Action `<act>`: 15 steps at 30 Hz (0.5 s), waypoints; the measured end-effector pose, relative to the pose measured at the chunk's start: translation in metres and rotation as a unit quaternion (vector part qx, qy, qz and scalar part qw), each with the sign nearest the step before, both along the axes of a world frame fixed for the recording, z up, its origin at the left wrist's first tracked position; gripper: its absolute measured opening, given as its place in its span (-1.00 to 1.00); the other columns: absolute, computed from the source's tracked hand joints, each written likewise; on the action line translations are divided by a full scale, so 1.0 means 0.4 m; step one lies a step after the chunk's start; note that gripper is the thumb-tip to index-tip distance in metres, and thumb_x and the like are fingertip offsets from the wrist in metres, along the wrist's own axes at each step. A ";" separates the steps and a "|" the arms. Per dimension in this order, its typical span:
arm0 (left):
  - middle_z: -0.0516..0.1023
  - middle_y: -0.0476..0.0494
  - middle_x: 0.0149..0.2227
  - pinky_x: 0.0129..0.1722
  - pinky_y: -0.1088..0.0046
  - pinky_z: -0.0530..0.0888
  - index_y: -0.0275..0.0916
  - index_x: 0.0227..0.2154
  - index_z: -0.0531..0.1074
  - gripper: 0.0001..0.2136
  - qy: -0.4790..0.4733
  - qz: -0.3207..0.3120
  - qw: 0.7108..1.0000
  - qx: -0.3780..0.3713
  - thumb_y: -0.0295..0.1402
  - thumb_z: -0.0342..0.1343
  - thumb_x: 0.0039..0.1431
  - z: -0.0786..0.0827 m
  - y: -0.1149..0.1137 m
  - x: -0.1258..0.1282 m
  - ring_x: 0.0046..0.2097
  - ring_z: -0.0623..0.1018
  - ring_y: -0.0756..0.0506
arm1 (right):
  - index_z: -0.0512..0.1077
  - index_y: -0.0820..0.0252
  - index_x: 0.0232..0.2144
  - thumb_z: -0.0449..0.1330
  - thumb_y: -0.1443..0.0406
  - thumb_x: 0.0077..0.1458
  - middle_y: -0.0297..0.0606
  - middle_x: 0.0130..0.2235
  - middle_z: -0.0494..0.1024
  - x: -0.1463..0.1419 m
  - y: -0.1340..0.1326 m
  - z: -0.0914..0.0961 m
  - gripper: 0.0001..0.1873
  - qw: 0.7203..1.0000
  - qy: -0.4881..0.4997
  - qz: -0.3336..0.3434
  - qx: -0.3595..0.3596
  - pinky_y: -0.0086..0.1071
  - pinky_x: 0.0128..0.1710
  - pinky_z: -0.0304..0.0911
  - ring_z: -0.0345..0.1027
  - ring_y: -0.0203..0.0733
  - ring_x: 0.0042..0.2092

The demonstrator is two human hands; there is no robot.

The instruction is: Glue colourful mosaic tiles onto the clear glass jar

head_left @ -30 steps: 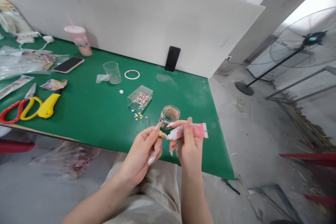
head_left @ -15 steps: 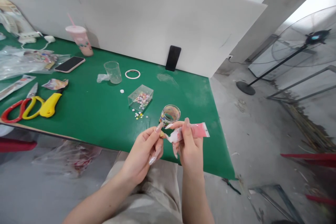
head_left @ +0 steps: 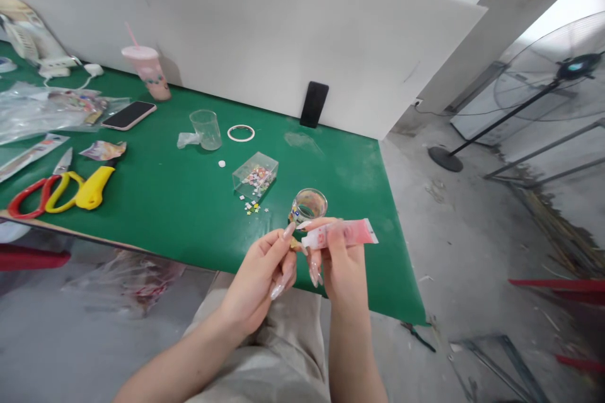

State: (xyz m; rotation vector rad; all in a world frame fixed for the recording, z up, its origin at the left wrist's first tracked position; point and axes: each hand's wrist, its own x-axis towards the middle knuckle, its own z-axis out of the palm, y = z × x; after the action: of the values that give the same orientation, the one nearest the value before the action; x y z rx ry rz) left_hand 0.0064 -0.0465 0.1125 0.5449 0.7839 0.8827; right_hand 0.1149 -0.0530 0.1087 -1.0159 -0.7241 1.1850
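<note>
Between the thumb and fingertips of my left hand [head_left: 265, 271] is a small yellow piece [head_left: 295, 244], too small to name exactly. My right hand [head_left: 344, 264] grips a pink and clear squeeze tube [head_left: 357, 232], its white nozzle pointing left at the yellow piece, touching it or very close. Just beyond my fingers stands a clear round cup [head_left: 309, 204] with colourful bits stuck on its side; my right fingers hide part of its base. Left of it, a clear box [head_left: 256, 176] holds many small coloured pieces, and several star-shaped and square ones [head_left: 253, 206] lie in front of it.
A clear plastic cup [head_left: 207, 130], a white ring [head_left: 241, 133] and a black phone [head_left: 314, 104] leaning on the white board are farther back. Left are scissors [head_left: 45, 192], a yellow-handled cutter [head_left: 94, 187], a pink-edged phone [head_left: 129, 116] and a pink tumbler [head_left: 149, 73]. The green table [head_left: 397, 264] ends at right.
The tube has tipped slightly toward level, and its nozzle has shifted a little left, closer to the yellow piece. My left hand keeps its pinch. The whole view has shifted slightly.
</note>
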 end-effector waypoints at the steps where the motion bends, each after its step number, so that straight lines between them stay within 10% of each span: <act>1: 0.13 0.19 -0.80 -0.71 0.64 0.02 -0.28 -0.57 0.26 -0.66 -0.002 0.002 1.000 0.003 -0.13 0.16 0.09 0.001 0.000 0.000 -0.74 0.02 0.18 | 0.46 0.22 -0.45 0.21 0.00 0.01 -0.52 -0.79 0.27 0.001 0.001 -0.002 -0.62 1.000 -0.004 0.000 -0.001 -0.57 -0.81 -0.02 0.07 -0.45 -0.77; 15: 0.21 0.15 -0.79 -0.71 0.66 0.04 -0.28 -0.58 0.25 -0.63 -0.009 -0.017 1.000 0.002 -0.09 0.12 0.11 0.008 -0.006 0.007 -0.75 0.06 0.19 | 0.41 0.18 -0.46 0.13 0.13 0.16 -0.54 -0.74 0.26 -0.006 -0.015 -0.010 -0.73 0.997 -0.064 -0.019 0.035 -0.62 -0.78 0.01 0.09 -0.49 -0.75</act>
State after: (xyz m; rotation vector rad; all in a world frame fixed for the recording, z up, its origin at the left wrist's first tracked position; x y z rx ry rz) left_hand 0.0092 -0.0489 0.1159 0.5509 0.7540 0.8572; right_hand 0.1124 -0.0591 0.1048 -1.0493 -0.8382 1.0605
